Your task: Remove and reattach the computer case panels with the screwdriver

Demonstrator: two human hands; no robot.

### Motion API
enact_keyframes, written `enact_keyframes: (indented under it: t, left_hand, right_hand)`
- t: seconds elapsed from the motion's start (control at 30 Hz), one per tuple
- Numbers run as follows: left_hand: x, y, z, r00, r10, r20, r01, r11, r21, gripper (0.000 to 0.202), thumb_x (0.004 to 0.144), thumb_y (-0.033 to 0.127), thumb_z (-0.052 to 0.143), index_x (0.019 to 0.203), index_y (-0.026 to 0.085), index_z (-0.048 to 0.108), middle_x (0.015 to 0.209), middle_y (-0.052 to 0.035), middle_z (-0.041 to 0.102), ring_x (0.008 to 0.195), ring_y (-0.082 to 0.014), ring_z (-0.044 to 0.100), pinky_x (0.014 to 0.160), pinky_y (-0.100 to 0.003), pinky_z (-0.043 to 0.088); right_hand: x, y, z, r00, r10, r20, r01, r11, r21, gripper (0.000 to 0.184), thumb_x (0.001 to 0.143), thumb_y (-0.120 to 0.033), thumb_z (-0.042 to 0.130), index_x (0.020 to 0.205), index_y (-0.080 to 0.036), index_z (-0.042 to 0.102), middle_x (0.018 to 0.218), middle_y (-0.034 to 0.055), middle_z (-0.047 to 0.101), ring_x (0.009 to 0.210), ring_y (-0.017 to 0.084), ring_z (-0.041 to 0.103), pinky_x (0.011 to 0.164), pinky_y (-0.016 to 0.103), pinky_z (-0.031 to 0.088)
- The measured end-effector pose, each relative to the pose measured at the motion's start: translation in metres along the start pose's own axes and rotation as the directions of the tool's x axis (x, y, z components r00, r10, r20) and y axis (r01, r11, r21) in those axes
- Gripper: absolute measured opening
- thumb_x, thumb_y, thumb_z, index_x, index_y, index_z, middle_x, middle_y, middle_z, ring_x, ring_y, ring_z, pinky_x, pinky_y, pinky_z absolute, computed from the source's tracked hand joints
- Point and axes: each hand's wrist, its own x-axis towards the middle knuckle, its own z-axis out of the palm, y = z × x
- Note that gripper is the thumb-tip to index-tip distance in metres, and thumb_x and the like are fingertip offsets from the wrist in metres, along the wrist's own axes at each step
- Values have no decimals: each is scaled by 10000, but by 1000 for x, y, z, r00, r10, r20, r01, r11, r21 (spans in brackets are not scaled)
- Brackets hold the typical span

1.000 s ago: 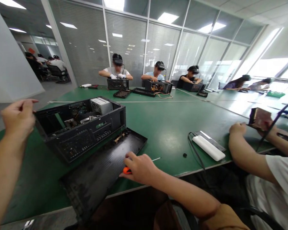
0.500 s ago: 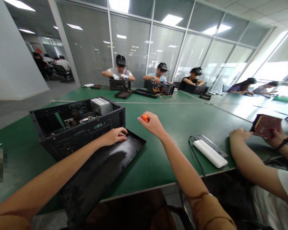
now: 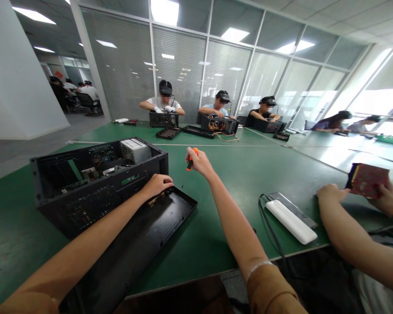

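An open black computer case [image 3: 94,185] lies on the green table [image 3: 249,174], its insides showing. Its black side panel [image 3: 140,235] lies flat in front of it. My left hand [image 3: 157,184] rests at the near right corner of the case, fingers curled on the panel's far edge where small brass parts sit. My right hand [image 3: 199,162] is raised just right of the case, closed on a small screwdriver [image 3: 189,165] with an orange and black handle, its thin shaft pointing down and left towards the case corner.
A white power bank [image 3: 291,215] with a black cable lies on a dark slab to the right. A co-worker's arms [image 3: 347,222] at the right hold a red circuit board [image 3: 368,179]. Several people work on other cases at the table's far side.
My right hand lifted the screwdriver off the side panel and brought it up beside the case, shaft now pointing down. My left hand came from the case's far left corner to its near right corner.
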Motion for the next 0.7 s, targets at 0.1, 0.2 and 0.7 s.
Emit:
enact_keyframes:
  t: [0.1, 0.2, 0.7]
  left_hand:
    - [2, -4, 3, 996, 67, 60, -73, 992, 105, 210, 781, 316, 501, 817, 182, 660, 777, -17, 663, 707, -128, 579, 690, -219, 406]
    - [1, -8, 9, 985, 146, 94, -165, 954, 251, 200, 791, 268, 487, 876, 183, 647, 846, -41, 656, 790, -154, 564, 748, -248, 397]
    - [0, -18, 16, 980, 191, 51, -197, 916, 350, 159, 748, 281, 553, 773, 187, 679, 849, -70, 549, 844, -192, 445, 795, -324, 361]
  right_hand:
    - [-1, 6, 13, 997, -7, 72, 14, 995, -97, 515, 795, -618, 348, 653, -156, 525, 476, -26, 504, 370, 73, 447, 422, 183, 346]
    - [-4, 10, 21, 997, -51, 63, 61, 984, -168, 489, 799, -598, 367, 631, -164, 516, 439, -39, 485, 383, 76, 450, 463, 186, 352]
    - [-8, 16, 34, 983, -166, 74, 179, 950, -256, 388, 810, -493, 442, 614, -170, 527, 475, -37, 506, 474, 87, 446, 558, 195, 350]
